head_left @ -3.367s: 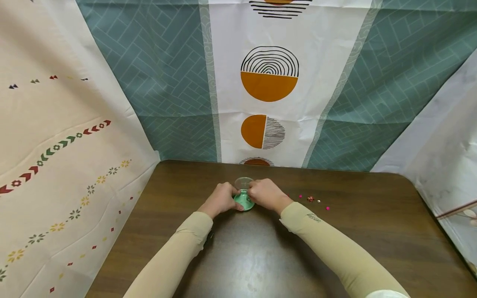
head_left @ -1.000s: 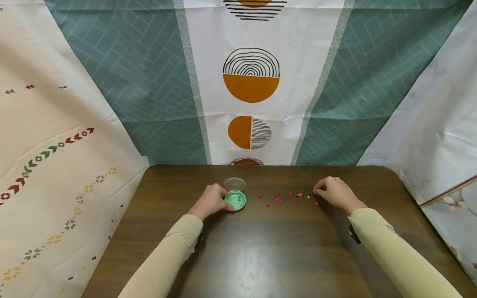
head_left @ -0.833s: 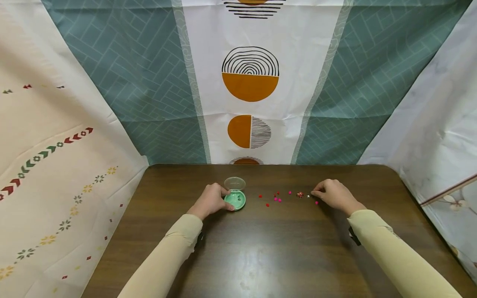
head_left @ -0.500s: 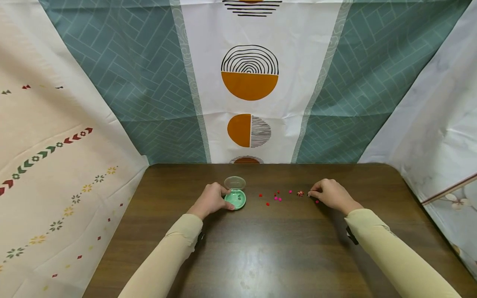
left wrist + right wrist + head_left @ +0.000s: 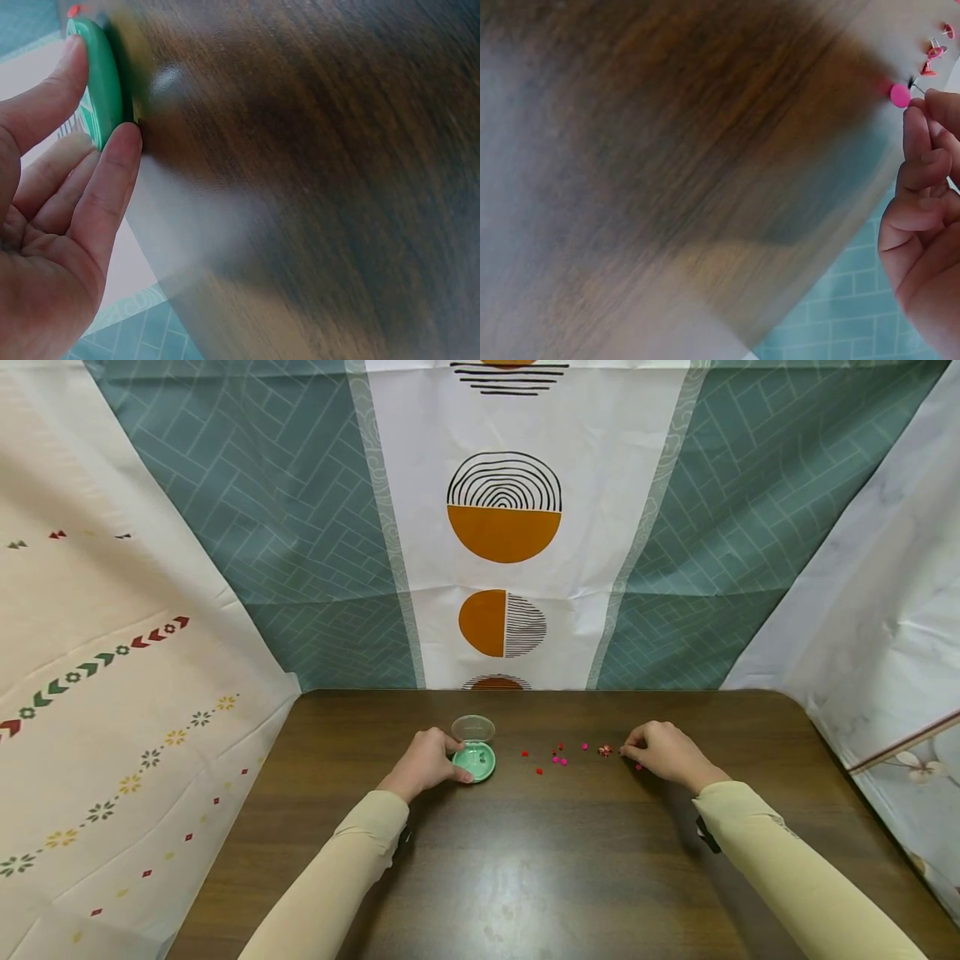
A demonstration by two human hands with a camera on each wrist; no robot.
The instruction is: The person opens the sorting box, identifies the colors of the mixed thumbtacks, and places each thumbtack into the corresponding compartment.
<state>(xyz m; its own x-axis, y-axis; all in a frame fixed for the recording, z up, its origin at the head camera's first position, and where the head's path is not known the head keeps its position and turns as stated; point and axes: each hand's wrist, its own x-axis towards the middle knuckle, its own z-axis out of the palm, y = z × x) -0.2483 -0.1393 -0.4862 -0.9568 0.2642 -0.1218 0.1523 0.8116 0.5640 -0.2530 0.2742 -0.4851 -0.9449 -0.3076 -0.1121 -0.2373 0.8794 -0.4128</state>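
My left hand [image 5: 429, 760] holds a small round green case [image 5: 486, 763] on the table, thumb and fingers pinching its rim. The case's clear lid [image 5: 473, 727] stands raised at the back, and a few tiny dark bits lie inside. In the left wrist view the case [image 5: 105, 82] shows edge-on. My right hand [image 5: 667, 753] is low over the table, thumb and finger together at a tiny pale thumbtack. In the right wrist view the thin metal pin of this thumbtack [image 5: 919, 87] meets the fingertips. A pink thumbtack [image 5: 900, 95] lies beside them.
Between the hands lie several red and pink thumbtacks [image 5: 564, 762] and a small reddish cluster [image 5: 605, 750]. The dark wooden table [image 5: 480, 860] ends at a patterned cloth [image 5: 337, 568] behind; pale cloths hang at both sides.
My right hand has left the case and moved right to the loose thumbtacks, then slid slightly left onto the pale one. My left hand stays on the case.
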